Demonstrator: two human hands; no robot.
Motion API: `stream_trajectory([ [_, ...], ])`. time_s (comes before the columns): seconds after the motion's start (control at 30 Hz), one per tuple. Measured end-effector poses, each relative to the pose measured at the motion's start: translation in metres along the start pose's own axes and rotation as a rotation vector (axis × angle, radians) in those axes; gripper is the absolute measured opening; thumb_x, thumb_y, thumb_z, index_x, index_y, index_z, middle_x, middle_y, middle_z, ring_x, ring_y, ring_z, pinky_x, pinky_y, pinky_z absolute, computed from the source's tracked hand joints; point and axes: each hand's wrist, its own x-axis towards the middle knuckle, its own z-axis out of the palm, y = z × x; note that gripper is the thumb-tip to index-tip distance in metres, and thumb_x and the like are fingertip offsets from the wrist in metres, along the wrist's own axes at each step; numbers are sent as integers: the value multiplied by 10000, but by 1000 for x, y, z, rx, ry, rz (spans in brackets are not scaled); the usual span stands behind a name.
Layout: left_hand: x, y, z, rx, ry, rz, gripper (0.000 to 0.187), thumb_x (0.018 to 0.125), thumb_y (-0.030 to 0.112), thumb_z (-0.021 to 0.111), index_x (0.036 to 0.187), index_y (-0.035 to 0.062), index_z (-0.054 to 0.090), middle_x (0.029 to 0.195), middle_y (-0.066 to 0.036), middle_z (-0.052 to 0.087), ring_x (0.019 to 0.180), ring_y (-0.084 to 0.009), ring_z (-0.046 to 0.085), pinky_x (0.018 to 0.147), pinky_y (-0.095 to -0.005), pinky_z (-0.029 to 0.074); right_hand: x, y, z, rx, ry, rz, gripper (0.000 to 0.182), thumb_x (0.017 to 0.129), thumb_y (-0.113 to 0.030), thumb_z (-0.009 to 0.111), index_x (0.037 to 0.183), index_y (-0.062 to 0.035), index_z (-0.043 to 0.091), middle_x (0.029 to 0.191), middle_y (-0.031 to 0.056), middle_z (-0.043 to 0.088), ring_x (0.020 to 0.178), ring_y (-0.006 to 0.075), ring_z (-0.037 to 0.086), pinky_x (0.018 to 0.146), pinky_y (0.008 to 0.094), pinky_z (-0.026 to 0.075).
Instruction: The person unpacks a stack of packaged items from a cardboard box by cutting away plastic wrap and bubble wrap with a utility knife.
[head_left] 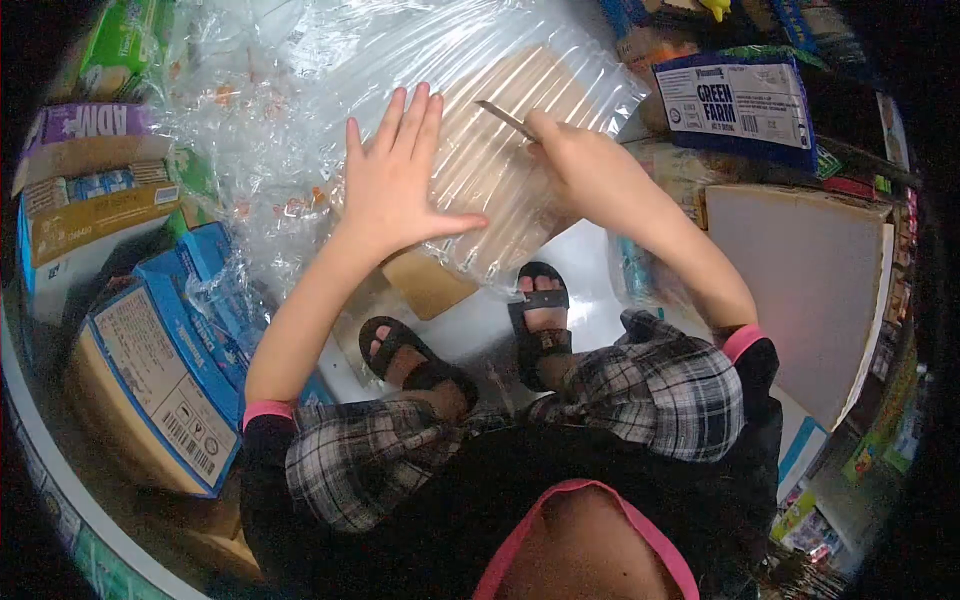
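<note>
A large pack in clear, ribbed plastic wrap [475, 175] lies in front of my knees, with a tan layer showing through it. My left hand [393, 190] rests flat on the wrap, fingers spread and thumb stretched to the right. My right hand [580, 160] is closed around a knife [503, 118]. Its thin dark blade points up and left over the wrap, toward the left fingertips. The handle is mostly hidden in the right fist.
Crumpled clear plastic [270, 150] spreads to the left. Blue-edged cartons [165, 385] and an open display box [100, 225] stand on that side. At right are a Green Farm package [735, 105] and a large grey-white board [790, 280]. A cardboard piece [430, 285] lies near my sandals.
</note>
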Motion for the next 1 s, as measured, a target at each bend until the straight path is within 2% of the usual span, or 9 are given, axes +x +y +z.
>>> stream_trajectory([
  [0.03,0,-1,0,1,-6,-4,1095,448,615,597,1260,23,163,1321,-128,155,1217,-279,152,890,-587,147,3,-1,0,-6,-1,1,181,782,-108,424,907,0,350,624,225,517,613,384,518,522,434,404],
  [0.1,-1,-2,2,5,4,-7,1097,448,622,592,1261,23,162,1321,-130,152,1217,-280,152,889,-587,148,9,-4,0,-154,-90,114,197,717,-94,447,880,3,394,665,195,558,627,325,570,523,404,456],
  [0.2,0,-1,4,15,41,-1,1094,454,660,557,1256,19,176,1312,-138,172,1210,-281,168,875,-591,163,9,-7,2,-208,-92,93,210,718,-105,441,902,-9,408,646,184,561,611,317,576,510,396,461],
  [0.3,0,0,4,19,60,-2,1095,463,692,525,1252,13,184,1305,-146,188,1205,-282,178,866,-592,173,11,-8,7,-233,-70,97,228,716,-106,442,920,-11,412,638,183,561,608,320,576,515,395,462],
  [0.43,0,0,5,16,41,-11,1099,473,694,519,1255,6,168,1310,-146,173,1210,-280,162,873,-587,166,15,-6,3,-226,-145,132,227,710,-97,443,918,-8,418,642,185,562,605,324,573,516,396,461],
  [0.63,1,2,4,32,12,-36,1104,468,693,525,1253,2,172,1310,-142,177,1217,-270,144,878,-585,163,11,-3,-5,-169,-117,58,242,701,-91,442,923,-2,408,641,193,559,598,338,563,531,403,456],
  [0.8,0,1,6,20,28,-27,1106,464,695,526,1251,1,177,1308,-142,180,1217,-266,146,877,-587,163,-3,-8,-11,-171,-228,185,251,693,-76,445,929,-22,377,658,225,536,623,360,538,527,439,427],
  [1.0,0,2,6,29,53,-24,1121,445,704,525,1249,1,182,1305,-143,189,1214,-262,158,876,-588,156,-34,-7,-7,-208,-157,231,190,714,-58,413,900,-25,383,605,205,526,580,368,532,506,446,425],
])
